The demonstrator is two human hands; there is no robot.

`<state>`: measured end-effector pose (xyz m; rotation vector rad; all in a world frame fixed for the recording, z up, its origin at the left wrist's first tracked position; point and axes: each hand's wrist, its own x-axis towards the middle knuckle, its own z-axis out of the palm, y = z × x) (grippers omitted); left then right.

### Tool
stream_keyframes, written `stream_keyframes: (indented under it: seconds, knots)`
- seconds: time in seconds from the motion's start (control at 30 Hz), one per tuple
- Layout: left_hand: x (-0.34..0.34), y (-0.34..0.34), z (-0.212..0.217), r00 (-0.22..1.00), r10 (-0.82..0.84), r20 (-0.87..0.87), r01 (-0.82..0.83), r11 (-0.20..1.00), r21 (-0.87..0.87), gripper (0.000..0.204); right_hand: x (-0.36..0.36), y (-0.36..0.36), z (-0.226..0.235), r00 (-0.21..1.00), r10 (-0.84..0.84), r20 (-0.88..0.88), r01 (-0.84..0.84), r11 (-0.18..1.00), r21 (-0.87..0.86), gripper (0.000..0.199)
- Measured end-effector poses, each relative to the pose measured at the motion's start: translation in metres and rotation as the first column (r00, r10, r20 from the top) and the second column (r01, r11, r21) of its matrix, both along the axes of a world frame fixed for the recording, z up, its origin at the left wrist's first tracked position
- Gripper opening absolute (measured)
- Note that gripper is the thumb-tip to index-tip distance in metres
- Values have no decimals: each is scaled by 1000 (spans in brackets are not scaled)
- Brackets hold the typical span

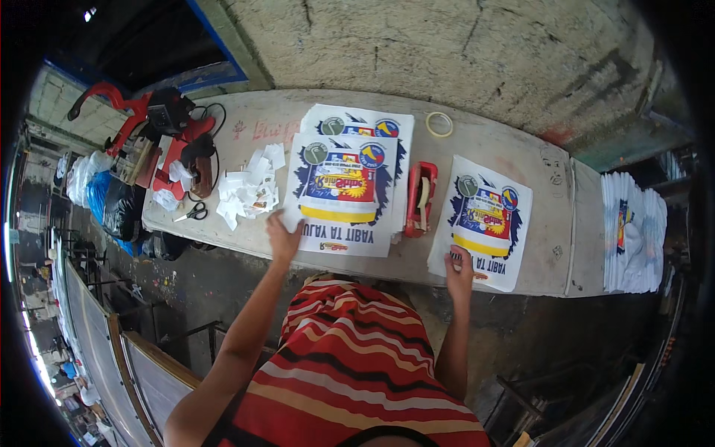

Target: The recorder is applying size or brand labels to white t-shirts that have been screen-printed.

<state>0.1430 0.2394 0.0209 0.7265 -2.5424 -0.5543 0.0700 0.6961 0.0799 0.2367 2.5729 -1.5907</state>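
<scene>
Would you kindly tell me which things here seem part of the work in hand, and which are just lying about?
Seemingly in use:
left printed sheets, at the left hand
right printed sheets, at the right hand
red tape dispenser, between them (probably)

Apparently just lying about:
scissors
paper scraps
tape ring
red machine
white stack, far right

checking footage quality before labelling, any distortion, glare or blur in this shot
Head view: the table's edges bow from the fisheye and the corners go black; head view, left rim: a bright strip glares, while the opening at upper left is nearly black; head view, middle: left hand, right hand and prints look fairly sharp.
</scene>
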Motion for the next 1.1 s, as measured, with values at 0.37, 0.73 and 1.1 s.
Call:
stream_keyframes:
  seconds: [0.37,0.73,1.1]
  knots:
    - [-27,-63,-3,963,-250,98,44,508,860,34,-48,-72,-53,1000,9,14,-11,987,161,34]
    - [-62,-172,-20,964,-239,111,190,923,336,24,-4,-104,-15,954,-44,-296,133,948,289,40]
    - [-101,-237,-23,744,-569,349,529,822,210,20,29,-222,5,873,389,-295,-217,851,479,36]
